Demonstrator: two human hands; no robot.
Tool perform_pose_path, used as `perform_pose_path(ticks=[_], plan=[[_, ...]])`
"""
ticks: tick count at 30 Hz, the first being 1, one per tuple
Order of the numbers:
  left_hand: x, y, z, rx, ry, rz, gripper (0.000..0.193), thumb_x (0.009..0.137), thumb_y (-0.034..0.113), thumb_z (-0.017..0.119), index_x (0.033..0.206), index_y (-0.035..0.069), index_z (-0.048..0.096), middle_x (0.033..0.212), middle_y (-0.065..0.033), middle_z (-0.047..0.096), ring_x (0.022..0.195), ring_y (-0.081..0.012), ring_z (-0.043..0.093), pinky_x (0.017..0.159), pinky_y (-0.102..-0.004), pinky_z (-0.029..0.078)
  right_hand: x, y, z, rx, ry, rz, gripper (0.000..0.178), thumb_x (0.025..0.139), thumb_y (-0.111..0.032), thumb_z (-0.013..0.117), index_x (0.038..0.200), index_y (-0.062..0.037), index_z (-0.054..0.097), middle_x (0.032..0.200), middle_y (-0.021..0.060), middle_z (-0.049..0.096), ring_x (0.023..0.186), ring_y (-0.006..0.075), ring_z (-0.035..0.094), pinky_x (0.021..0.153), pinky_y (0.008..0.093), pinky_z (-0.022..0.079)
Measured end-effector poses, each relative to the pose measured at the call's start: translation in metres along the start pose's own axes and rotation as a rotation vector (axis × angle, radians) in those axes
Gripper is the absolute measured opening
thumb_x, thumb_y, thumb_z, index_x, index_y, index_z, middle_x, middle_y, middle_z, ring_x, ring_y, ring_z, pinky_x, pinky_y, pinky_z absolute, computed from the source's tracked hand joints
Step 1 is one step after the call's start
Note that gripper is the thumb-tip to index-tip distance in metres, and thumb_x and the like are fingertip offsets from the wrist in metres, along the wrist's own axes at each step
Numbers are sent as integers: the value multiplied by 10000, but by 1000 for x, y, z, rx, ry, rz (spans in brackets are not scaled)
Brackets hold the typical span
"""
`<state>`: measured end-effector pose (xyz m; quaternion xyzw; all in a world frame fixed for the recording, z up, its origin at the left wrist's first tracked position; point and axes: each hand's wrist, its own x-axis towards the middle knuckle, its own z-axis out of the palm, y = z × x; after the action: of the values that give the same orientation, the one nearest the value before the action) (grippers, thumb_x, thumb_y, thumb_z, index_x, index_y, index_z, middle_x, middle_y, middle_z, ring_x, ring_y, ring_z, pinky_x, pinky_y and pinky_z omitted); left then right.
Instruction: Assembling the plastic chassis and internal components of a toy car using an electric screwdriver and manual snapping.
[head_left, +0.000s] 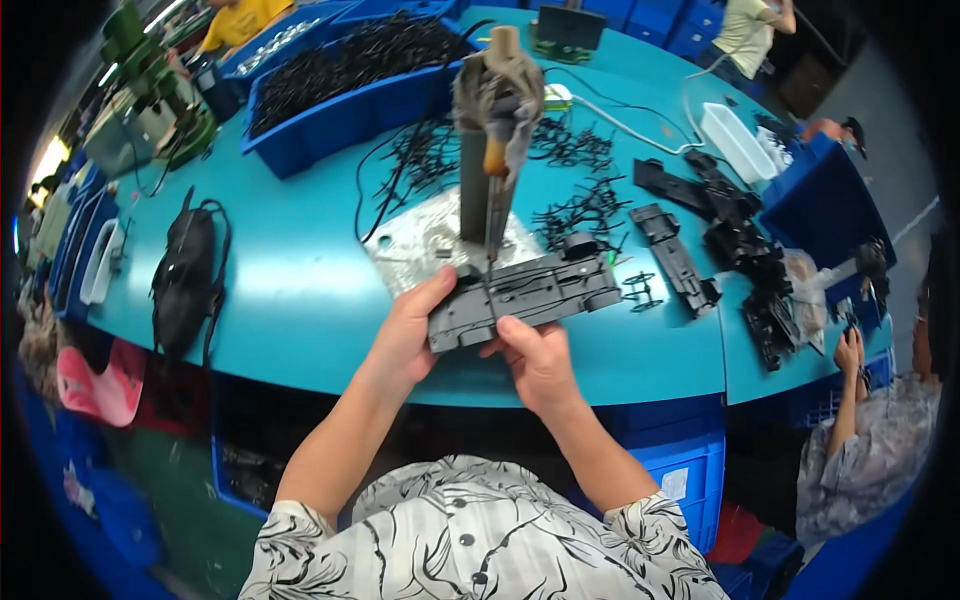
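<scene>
Both my hands grip a long black plastic toy-vehicle chassis (535, 298) over the front half of the table. My left hand (408, 325) is closed on its left end, thumb along the upper edge. Lower down, my right hand (535, 362) pinches the near edge by the middle, its thumb on top. A slim metal tool tip with an amber handle (495, 160), mounted upright on a stand (475, 190), comes down at the chassis; whether it touches cannot be made out. Under the stand lies a foil-covered base plate (410, 245).
Loose black plastic parts (585, 205) are strewn behind the chassis. A blue bin (300, 140) full of black pieces stands at the back left. A black bag (185, 275) lies left. More chassis (675, 260) are piled right, near a white tray (738, 142) and a co-worker's hand (850, 350).
</scene>
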<state>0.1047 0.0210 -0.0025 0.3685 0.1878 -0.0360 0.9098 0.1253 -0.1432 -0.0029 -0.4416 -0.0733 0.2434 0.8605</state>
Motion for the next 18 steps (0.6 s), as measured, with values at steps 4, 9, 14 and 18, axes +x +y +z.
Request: perform_pose_path(ticks=[4, 9, 14, 18], plan=[[-4, 3, 7, -31, -50, 27, 387, 941, 326, 536, 1141, -6, 546, 1051, -135, 634, 920, -222, 647, 782, -348, 548, 2, 4, -2, 16, -15, -6, 329, 840, -105, 617, 1133, 12, 525, 1023, 99, 613, 870, 178, 623, 680, 301, 546], [-11, 5, 12, 3, -62, 24, 415, 936, 342, 544, 1135, -23, 557, 1049, -140, 638, 913, -201, 651, 777, -327, 550, -2, 5, 1, 27, -19, -29, 324, 847, -122, 623, 1122, 22, 531, 997, 103, 624, 849, 185, 635, 689, 306, 547], [-11, 6, 15, 8, -65, 23, 413, 933, 344, 549, 1140, -14, 556, 1043, -137, 637, 916, -198, 650, 784, -331, 550, -3, 4, 1, 12, -23, -56, 294, 850, -121, 620, 1096, 21, 545, 987, 102, 627, 841, 185, 634, 682, 304, 546], [-11, 6, 15, -3, -40, 26, 422, 927, 355, 556, 1142, -8, 555, 1050, -139, 632, 934, -207, 645, 793, -334, 550, -1, 4, 1, -13, -40, -62, 287, 850, -119, 617, 1091, 19, 549, 982, 100, 625, 838, 182, 631, 679, 302, 544]])
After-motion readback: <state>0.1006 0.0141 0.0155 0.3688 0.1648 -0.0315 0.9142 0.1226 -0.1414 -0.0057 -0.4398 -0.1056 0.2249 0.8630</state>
